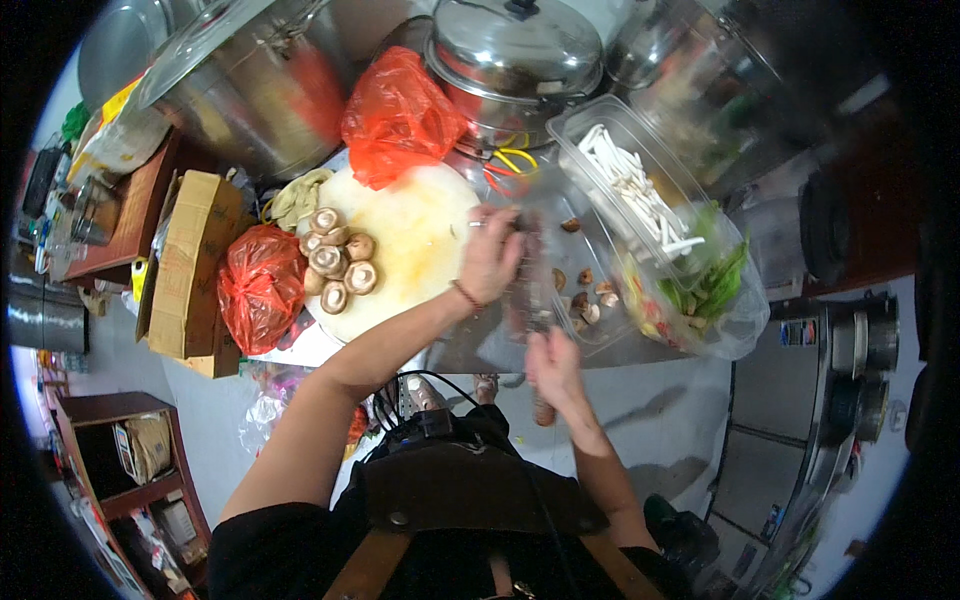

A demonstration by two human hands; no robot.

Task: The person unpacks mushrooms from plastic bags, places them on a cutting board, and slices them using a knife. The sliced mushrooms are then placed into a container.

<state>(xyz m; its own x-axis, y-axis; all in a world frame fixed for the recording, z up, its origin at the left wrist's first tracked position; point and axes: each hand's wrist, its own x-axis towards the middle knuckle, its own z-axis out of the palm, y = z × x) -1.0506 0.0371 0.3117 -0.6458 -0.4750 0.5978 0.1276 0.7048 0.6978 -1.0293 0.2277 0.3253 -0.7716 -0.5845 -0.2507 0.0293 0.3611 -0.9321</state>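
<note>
My right hand (556,364) grips the wooden handle of a cleaver (529,281), whose broad blade is blurred. Against the far part of the blade is my left hand (491,251), at the right edge of a round white cutting board (420,240). Whether its fingers hold anything is hidden by blur. Several whole shiitake mushrooms (330,261) sit clustered on the board's left side. Right of the blade, cut mushroom pieces (589,304) lie in a clear plastic tray (600,337).
White slender mushrooms (637,187) fill a clear container beside bagged leafy greens (705,300). Yellow-and-red-handled scissors (514,161) lie behind the board. Red plastic bags (401,112) touch its far and left sides. A lidded steel pot (517,45) and a cardboard box (191,262) stand around it.
</note>
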